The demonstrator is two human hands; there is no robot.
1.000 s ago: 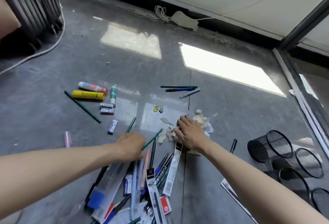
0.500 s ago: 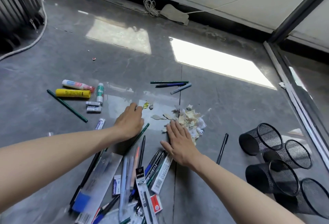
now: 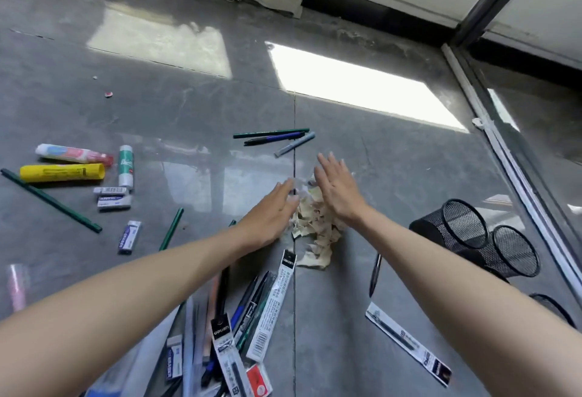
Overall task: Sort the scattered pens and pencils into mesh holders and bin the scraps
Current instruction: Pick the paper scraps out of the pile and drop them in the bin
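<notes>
My left hand (image 3: 271, 217) is bare, and so is my right hand (image 3: 338, 188); behind each wrist, away from my fingers (image 3: 326, 163), my left forearm (image 3: 141, 295) and my right forearm (image 3: 456, 277) are bare all the way to the edge of view; the wide lens makes both forearms look thicker the further they lie from my fingers; the fingers are long and slim; the left fingertips are blurred, so their nails cannot be made out.

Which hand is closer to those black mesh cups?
Right. The right hand rests on the right edge of the scrap pile, and the mesh cups lie further to its right. The left hand is on the pile's far, left side.
</notes>
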